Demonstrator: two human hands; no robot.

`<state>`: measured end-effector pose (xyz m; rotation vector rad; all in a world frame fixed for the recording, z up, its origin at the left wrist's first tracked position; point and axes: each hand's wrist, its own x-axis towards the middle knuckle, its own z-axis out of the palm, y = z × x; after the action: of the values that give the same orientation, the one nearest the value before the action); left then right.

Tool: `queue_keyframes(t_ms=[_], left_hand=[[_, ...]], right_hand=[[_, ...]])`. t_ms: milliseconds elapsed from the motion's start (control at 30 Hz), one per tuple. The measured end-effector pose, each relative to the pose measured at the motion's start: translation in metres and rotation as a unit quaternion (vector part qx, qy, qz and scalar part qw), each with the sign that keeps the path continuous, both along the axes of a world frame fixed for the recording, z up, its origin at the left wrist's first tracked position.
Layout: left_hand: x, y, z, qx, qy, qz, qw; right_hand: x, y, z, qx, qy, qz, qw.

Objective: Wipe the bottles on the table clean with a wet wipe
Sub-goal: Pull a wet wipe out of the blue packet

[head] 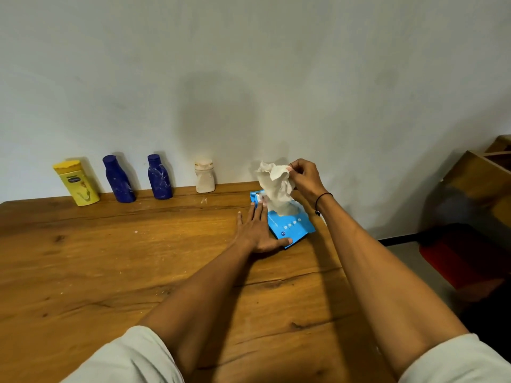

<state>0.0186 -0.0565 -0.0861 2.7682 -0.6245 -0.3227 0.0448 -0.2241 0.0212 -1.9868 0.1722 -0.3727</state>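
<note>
Along the wall at the back of the wooden table [110, 258] stand a yellow bottle [77, 183], two dark blue bottles [119, 179] [159, 178] smeared with white, and a small white bottle [204, 176]. A blue wet-wipe pack [293, 225] lies flat at the right of the table. My left hand [257, 230] presses flat on the pack's left edge, fingers apart. My right hand [304, 176] pinches a white wet wipe [276, 186] and holds it above the pack; the wipe's lower end still reaches into the pack's opening.
White specks and smears dot the tabletop. The table's right edge runs just past the pack. Beyond it stand a wooden cabinet [475, 183] and a red object [464, 255] on the floor. A plain wall backs the table.
</note>
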Motion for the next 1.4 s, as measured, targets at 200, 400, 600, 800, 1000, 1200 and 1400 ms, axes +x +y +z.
queue_keyframes(t_ms=[200, 400, 600, 800, 1000, 1200, 1400], left_hand=[[-0.001, 0.020, 0.027, -0.393, 0.100, 0.095, 0.909], [-0.004, 0.065, 0.054, -0.597, 0.305, 0.188, 0.718], [-0.007, 0.092, 0.052, -0.634, 0.312, 0.263, 0.657], [0.000, 0.084, 0.051, -0.607, 0.176, 0.324, 0.704], [0.006, 0.084, 0.041, -0.554, 0.117, 0.357, 0.743], [0.008, 0.072, 0.039, -0.536, 0.119, 0.357, 0.756], [0.002, 0.061, 0.035, -0.471, 0.168, 0.323, 0.804]], right_hand=[[-0.006, 0.021, -0.016, 0.045, 0.024, 0.018, 0.999], [-0.018, 0.064, -0.018, 0.019, 0.023, 0.047, 0.998], [-0.021, 0.087, -0.023, 0.014, 0.027, 0.076, 0.997], [-0.024, 0.083, -0.022, 0.019, 0.024, 0.049, 0.998], [-0.022, 0.044, -0.019, -0.027, 0.004, -0.113, 0.993], [-0.032, 0.013, -0.034, -0.254, 0.095, -0.044, 0.961], [-0.035, 0.020, -0.051, -0.414, 0.137, 0.027, 0.900]])
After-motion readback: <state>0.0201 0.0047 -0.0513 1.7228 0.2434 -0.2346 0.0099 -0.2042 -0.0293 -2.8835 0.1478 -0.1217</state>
